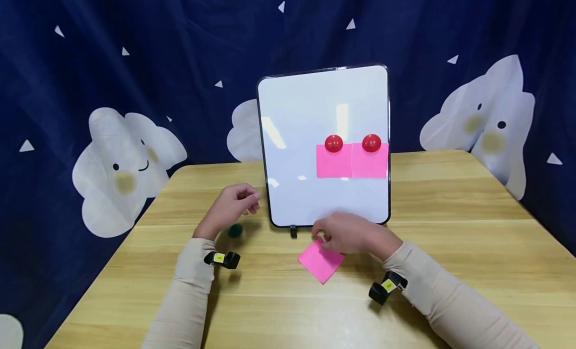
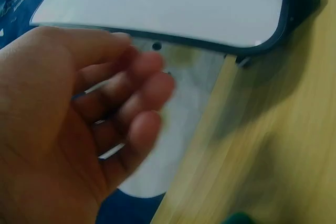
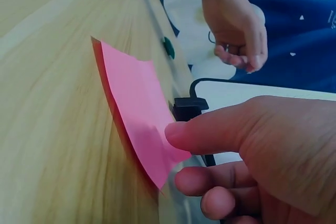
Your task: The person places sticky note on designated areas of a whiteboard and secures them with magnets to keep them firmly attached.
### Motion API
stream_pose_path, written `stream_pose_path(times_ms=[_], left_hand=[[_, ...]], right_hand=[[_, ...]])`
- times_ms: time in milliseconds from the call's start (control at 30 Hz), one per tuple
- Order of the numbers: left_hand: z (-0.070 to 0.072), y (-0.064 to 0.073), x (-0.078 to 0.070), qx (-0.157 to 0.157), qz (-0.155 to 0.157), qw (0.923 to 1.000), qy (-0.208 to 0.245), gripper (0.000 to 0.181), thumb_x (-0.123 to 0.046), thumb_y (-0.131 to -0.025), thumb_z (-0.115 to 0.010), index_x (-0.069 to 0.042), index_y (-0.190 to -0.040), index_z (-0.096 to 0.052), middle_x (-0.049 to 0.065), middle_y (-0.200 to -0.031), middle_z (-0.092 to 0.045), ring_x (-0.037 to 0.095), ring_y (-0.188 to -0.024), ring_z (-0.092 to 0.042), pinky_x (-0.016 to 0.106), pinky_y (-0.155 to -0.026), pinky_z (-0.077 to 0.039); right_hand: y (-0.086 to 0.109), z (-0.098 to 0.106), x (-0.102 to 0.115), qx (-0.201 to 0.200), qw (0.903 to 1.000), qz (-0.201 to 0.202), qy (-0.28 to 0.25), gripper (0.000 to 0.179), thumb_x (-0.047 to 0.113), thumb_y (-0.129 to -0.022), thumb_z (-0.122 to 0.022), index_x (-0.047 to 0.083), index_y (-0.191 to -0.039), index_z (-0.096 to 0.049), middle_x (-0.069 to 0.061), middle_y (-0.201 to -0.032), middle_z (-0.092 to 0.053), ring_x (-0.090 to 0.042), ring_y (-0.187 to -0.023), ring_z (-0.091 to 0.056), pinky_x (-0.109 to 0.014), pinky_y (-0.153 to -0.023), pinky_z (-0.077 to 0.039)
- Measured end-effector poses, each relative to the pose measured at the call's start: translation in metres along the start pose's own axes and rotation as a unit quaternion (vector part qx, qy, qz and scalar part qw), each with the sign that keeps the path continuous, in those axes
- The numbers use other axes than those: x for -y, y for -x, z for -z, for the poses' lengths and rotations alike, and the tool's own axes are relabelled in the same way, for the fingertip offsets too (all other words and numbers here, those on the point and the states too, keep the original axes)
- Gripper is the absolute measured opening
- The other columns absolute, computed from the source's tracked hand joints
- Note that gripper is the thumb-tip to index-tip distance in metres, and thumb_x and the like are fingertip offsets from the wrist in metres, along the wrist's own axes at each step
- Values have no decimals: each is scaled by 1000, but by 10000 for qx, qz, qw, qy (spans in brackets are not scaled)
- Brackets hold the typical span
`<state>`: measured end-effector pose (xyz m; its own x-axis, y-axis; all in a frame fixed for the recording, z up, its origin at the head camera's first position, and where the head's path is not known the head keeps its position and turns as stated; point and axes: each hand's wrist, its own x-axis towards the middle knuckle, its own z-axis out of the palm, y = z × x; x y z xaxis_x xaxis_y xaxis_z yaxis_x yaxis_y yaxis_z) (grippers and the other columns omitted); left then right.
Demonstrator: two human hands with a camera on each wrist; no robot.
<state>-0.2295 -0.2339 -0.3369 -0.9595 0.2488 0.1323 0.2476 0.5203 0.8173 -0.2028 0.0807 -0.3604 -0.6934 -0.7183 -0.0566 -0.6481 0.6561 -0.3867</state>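
My right hand is at the foot of the whiteboard, pinching the upper corner of a loose pink sticky note between thumb and fingers. In the right wrist view the note bends near the thumb, its edge raised a little over the table. The left hand hovers left of the board, fingers loosely curled around nothing, as the left wrist view shows. Two more pink sticky notes hang side by side on the board, each under a round red magnet.
A small round dark green piece lies on the wooden table beneath the left hand. Black feet support the board. Behind the table hangs a dark blue curtain with white clouds.
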Motion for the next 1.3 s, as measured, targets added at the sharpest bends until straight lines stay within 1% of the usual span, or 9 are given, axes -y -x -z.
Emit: stream_pose_path(times_ms=[133, 233, 467, 567, 700, 867, 1000, 1200, 1300], left_hand=[[9, 1, 9, 324, 248, 9987, -291, 28, -27, -102, -61, 0, -102, -69, 12, -90, -69, 25, -81, -66, 38, -76, -55], [15, 1, 17, 475, 439, 9972, -384, 31, -25, -102, -60, 5, -104, -67, 14, -92, -68, 27, -83, -67, 38, -79, -56], [27, 7, 32, 507, 778, 9945, -480, 31, -25, -104, -58, 5, -106, -66, 15, -93, -67, 26, -84, -64, 41, -82, -54], [31, 10, 36, 525, 908, 9935, -450, 30, -24, -104, -58, 5, -106, -66, 13, -91, -67, 25, -82, -62, 42, -80, -53], [34, 13, 44, 583, 1049, 9920, -402, 29, -22, -104, -57, 5, -106, -67, 12, -91, -67, 24, -81, -62, 39, -76, -52], [36, 13, 51, 564, 1109, 9921, -189, 27, -20, -104, -56, 6, -107, -65, 13, -92, -67, 23, -79, -61, 36, -73, -53], [37, 13, 53, 608, 1133, 9916, -135, 29, -21, -104, -56, 6, -109, -65, 14, -93, -67, 23, -78, -61, 35, -73, -53], [38, 14, 55, 688, 1110, 9914, -126, 30, -22, -104, -56, 7, -110, -63, 16, -96, -67, 23, -80, -61, 35, -73, -53], [37, 13, 57, 662, 1159, 9910, -88, 30, -22, -104, -56, 7, -110, -64, 17, -97, -67, 23, -81, -60, 33, -73, -53]], right_hand=[[0, -1, 0, 82, 9999, -40, 98, 27, 22, -88, -77, 16, -114, -74, 11, -87, -62, -10, -81, -55, -29, -73, -49], [-1, -2, 0, 106, 9998, 5, 141, 25, 22, -89, -76, 16, -113, -74, 11, -86, -63, -9, -81, -55, -30, -74, -49], [-1, -3, 0, 111, 9999, 85, 70, 27, 23, -89, -76, 16, -115, -74, 9, -92, -67, -9, -83, -58, -31, -76, -50], [-1, -3, 0, 103, 9999, 89, 48, 25, 22, -88, -77, 16, -113, -74, 9, -92, -67, -9, -83, -59, -31, -76, -50], [-1, -3, -2, 90, 9999, 118, 74, 20, 22, -88, -77, 18, -107, -74, 11, -88, -64, -8, -82, -57, -31, -75, -49], [-1, -3, -3, 78, 9999, 121, 96, 13, 22, -87, -77, 20, -100, -73, 14, -82, -60, -8, -79, -55, -30, -72, -48], [-1, -2, -4, 52, 9998, 177, 73, 9, 22, -87, -77, 22, -92, -70, 15, -78, -57, -9, -75, -53, -30, -70, -46], [0, -3, -5, 63, 9998, 211, -9, 15, 22, -89, -76, 25, -83, -63, 14, -74, -55, -9, -73, -52, -30, -69, -46], [0, -3, -6, 58, 9996, 283, 10, 17, 21, -89, -76, 26, -81, -62, 15, -73, -56, -8, -72, -52, -29, -68, -46]])
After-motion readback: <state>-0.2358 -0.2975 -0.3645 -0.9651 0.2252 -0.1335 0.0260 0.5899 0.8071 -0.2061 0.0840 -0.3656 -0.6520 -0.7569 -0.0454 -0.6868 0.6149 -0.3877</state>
